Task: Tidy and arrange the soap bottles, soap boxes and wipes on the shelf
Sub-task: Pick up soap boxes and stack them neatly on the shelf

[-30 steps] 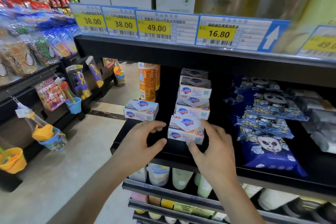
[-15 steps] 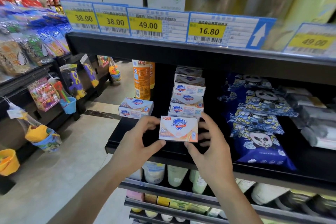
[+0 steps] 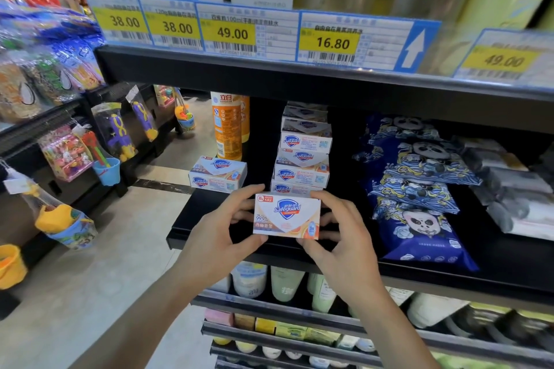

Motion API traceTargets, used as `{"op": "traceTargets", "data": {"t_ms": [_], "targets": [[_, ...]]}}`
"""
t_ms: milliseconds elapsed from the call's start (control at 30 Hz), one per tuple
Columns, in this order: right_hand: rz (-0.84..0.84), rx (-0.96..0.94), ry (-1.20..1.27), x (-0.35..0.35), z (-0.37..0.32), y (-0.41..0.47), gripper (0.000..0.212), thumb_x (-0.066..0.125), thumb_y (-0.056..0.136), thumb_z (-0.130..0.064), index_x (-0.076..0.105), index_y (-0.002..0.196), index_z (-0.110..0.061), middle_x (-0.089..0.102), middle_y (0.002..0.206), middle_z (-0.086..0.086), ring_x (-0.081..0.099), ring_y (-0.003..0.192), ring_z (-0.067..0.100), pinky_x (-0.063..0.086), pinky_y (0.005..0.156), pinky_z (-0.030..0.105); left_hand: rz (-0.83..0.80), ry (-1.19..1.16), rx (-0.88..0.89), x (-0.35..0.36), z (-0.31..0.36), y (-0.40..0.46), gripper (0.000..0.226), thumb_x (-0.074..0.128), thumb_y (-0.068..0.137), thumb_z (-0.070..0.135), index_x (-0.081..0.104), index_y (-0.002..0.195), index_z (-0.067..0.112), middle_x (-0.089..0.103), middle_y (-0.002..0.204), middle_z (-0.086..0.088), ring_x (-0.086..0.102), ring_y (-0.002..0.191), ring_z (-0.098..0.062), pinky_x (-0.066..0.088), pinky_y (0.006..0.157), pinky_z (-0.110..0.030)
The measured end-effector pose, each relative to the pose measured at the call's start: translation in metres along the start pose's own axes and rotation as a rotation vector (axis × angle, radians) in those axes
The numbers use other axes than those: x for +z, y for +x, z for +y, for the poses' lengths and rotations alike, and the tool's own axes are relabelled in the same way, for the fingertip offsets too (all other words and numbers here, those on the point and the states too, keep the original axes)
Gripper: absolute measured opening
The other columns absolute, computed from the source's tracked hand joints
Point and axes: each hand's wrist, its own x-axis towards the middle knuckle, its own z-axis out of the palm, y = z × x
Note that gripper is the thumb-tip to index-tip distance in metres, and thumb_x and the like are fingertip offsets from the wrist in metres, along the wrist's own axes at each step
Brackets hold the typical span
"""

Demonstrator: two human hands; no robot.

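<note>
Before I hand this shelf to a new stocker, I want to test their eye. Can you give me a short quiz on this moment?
1. True or false: the Safeguard soap box in the grip of both hands is standing on its edge with its front face toward the camera.
2. What lies directly right of the stack of soap boxes? A) orange bottle B) blue panda wipes packs C) toy buckets
3. Fill in: the price tag beside the white arrow reads ____.

Key: 1 true, with the left hand and right hand at its ends; 2 B, the blue panda wipes packs; 3 16.80.
</note>
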Motion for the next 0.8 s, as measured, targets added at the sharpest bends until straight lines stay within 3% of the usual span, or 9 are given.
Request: {"op": "traceTargets", "data": {"t_ms": [233,467,667,800], "targets": [[-0.020,0.048,0.039,-0.003,-0.003,0.002,0.085,0.084,0.080,0.003,0.053,0.136,-0.052,0.054,0.116,-0.021,0.062,0.100,0.013,0.056,0.083,0.018,-0.014,-0.038,-0.012,-0.003,0.002,0.001,0.080,0.085,0.086,0.014,0.045,0.148,0.043,0.070,0.125,0.027,0.066,0.119,-0.002,0.048,0.108,-0.036],[-0.108,0.094,0.055,-0.010,-0.006,0.003,0.083,0.083,0.084,0.000,0.050,0.143,-0.047,0.048,0.134,-0.023,0.061,0.105,0.007,0.054,0.087,0.018,-0.061,-0.080,-0.030,-0.008,0.002,0.003,0.075,0.085,0.086,0.018,0.047,0.146,0.044,0.071,0.124,0.023,0.065,0.119,-0.004,0.045,0.110,-0.038],[-0.148,0.159,0.116,-0.013,-0.009,0.004,0.085,0.081,0.085,0.001,0.048,0.142,-0.053,0.059,0.132,-0.014,0.063,0.107,0.006,0.053,0.088,0.018,-0.089,-0.102,-0.047,-0.010,0.002,0.004,0.073,0.083,0.087,0.020,0.047,0.142,0.050,0.071,0.124,0.024,0.065,0.119,-0.005,0.044,0.111,-0.036],[-0.158,0.168,0.117,-0.013,-0.009,0.003,0.089,0.080,0.085,0.004,0.044,0.145,-0.052,0.061,0.126,-0.033,0.064,0.107,0.006,0.053,0.089,0.020,-0.106,-0.118,-0.047,-0.013,0.002,0.006,0.071,0.083,0.088,0.019,0.051,0.136,0.060,0.071,0.125,0.020,0.067,0.116,-0.009,0.044,0.110,-0.038]]}}
